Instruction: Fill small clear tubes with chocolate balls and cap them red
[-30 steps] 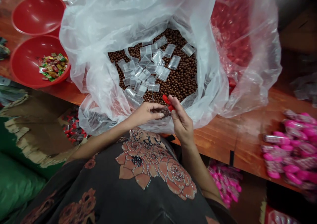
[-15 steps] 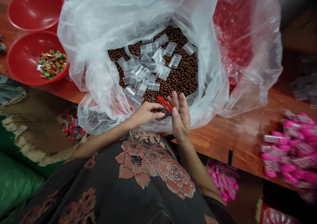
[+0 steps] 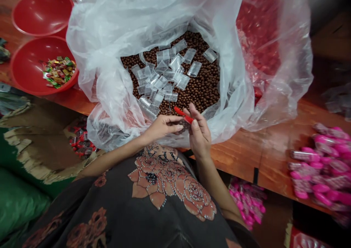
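Note:
Over the front of the opened plastic bag (image 3: 109, 72), my two hands meet around a small red plastic cap (image 3: 183, 113). My right hand (image 3: 200, 136) pinches the cap's near end between thumb and fingers. My left hand (image 3: 161, 128) has its thumb and fingers closed at the cap's left side, on what looks like a small clear container; its outline is hard to make out. Inside the bag lie many brown chocolate balls (image 3: 204, 81), with several empty clear plastic containers (image 3: 182, 81) heaped on them.
Two red bowls (image 3: 27, 71) stand at the left, the nearer one with wrapped candies (image 3: 59, 72). Pink-capped tubes (image 3: 326, 167) are piled on the table (image 3: 246, 149) at right. Below left, an open cardboard box (image 3: 41, 131) is beside red-capped filled containers (image 3: 82, 140).
My right fingers have curled in closer around the red cap, which has tilted slightly flatter. My left hand stays almost where it was. The view has shifted a little.

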A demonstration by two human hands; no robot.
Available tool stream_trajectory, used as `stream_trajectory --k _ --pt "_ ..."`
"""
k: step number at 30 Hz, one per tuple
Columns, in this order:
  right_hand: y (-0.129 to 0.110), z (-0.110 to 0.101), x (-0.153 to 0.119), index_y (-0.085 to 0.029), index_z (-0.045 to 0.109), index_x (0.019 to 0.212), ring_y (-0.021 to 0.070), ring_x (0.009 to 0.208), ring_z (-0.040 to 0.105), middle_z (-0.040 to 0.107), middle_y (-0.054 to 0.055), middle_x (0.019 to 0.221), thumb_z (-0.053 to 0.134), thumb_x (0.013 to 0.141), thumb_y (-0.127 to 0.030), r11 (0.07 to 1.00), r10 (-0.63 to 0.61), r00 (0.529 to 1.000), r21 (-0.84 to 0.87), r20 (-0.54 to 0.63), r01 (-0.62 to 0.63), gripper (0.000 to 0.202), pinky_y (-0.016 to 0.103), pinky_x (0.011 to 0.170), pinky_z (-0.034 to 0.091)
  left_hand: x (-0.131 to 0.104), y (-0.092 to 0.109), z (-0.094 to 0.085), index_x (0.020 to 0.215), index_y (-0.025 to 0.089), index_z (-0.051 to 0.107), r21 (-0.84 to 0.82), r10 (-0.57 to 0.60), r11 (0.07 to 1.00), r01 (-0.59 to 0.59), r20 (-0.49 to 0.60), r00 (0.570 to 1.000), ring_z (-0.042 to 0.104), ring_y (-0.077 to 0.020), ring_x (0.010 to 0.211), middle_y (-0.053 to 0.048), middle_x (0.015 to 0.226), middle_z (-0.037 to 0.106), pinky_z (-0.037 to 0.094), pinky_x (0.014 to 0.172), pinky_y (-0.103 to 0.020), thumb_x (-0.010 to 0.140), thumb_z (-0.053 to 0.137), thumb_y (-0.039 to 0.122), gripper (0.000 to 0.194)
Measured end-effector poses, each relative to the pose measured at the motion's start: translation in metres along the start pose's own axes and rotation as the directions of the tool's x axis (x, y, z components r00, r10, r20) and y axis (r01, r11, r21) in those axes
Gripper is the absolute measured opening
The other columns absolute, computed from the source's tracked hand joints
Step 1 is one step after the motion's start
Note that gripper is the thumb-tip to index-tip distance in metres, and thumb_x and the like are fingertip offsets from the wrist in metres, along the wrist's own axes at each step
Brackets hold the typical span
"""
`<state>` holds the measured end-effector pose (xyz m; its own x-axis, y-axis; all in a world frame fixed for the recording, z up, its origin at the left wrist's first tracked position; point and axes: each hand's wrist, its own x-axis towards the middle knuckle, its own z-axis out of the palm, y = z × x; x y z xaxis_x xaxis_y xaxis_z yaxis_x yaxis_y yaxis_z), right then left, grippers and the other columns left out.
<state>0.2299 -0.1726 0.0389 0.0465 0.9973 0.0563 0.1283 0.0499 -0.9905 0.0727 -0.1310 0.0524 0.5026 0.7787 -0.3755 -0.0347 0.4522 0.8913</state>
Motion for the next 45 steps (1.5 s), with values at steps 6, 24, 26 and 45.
stream_trajectory --k 6,24,26,45 --pt "-0.005 -0.02 -0.003 -0.036 0.065 0.124 0.0175 0.12 0.061 0.065 -0.003 0.127 0.056 0.093 -0.038 0.993 0.097 0.995 -0.062 -0.008 -0.097 0.033 0.046 0.113 0.045 -0.001 0.007 -0.006 0.113 0.018 0.073 0.145 0.107 0.983 -0.109 0.02 0.994 0.066 -0.0202 0.105 -0.009 0.117 0.072 0.048 0.099 -0.037 0.077 0.071 0.021 0.036" --pt "0.024 -0.025 0.006 -0.029 0.031 0.148 0.0273 0.115 0.056 0.055 0.011 0.125 0.073 0.078 -0.041 0.542 -0.489 0.821 -0.635 0.294 0.55 0.083 0.047 0.097 0.052 -0.001 -0.001 -0.005 0.105 0.019 0.074 0.198 0.139 0.972 -0.129 -0.035 0.99 0.065 -0.0199 0.103 -0.007 0.113 0.073 0.047 0.099 -0.038 0.075 0.071 0.02 0.03" --pt "0.025 -0.026 0.006 -0.031 0.031 0.148 0.0268 0.112 0.057 0.056 0.01 0.123 0.073 0.076 -0.043 0.548 -0.498 0.825 -0.64 0.268 0.539 0.084 0.046 0.095 0.052 -0.001 -0.003 -0.005 0.104 0.018 0.072 0.082 0.078 0.994 -0.075 -0.039 0.996 0.066 -0.0187 0.097 -0.007 0.108 0.073 0.051 0.091 -0.035 0.078 0.072 0.029 0.028" --pt "0.006 -0.004 0.0 -0.017 0.037 0.139 0.0277 0.114 0.05 0.053 0.015 0.124 0.066 0.08 -0.057 0.476 -0.411 0.839 -0.701 0.357 0.531 0.077 0.044 0.095 0.045 0.0 -0.015 0.011 0.086 0.016 0.059 -0.287 -0.145 0.952 0.109 -0.11 0.983 0.055 -0.0105 0.051 -0.003 0.064 0.061 0.04 0.047 -0.022 0.093 0.043 0.053 0.04"
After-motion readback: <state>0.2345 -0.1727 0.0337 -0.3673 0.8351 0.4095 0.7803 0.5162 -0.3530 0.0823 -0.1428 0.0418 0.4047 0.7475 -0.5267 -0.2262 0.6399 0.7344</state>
